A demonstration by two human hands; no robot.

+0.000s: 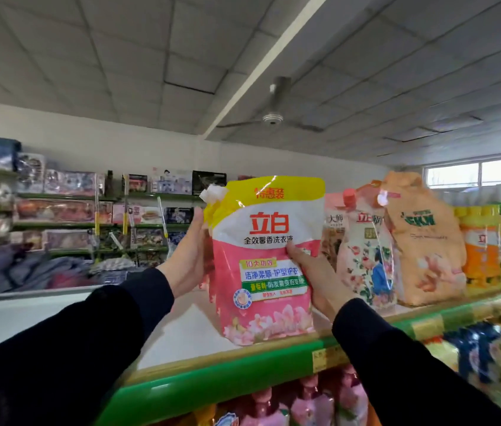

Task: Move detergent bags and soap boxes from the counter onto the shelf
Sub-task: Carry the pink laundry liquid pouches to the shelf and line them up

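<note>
Both hands (186, 259) (310, 269) — fingers gripping upright detergent bag (266, 259) on shelf (200, 379) — spout up-left.

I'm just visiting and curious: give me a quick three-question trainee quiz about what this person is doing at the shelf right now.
1. True or false: both hands hold the pink and yellow detergent bag.
2. Where does the bag's bottom sit? A) on the top shelf near its front edge B) on the floor C) inside a basket
3. Fill in: just right of the held bag stands a floral pouch with a ____ cap.

Key
1. True: the left hand holds its left edge, the right hand its right side with the thumb on the front.
2. A
3. Pink
</note>
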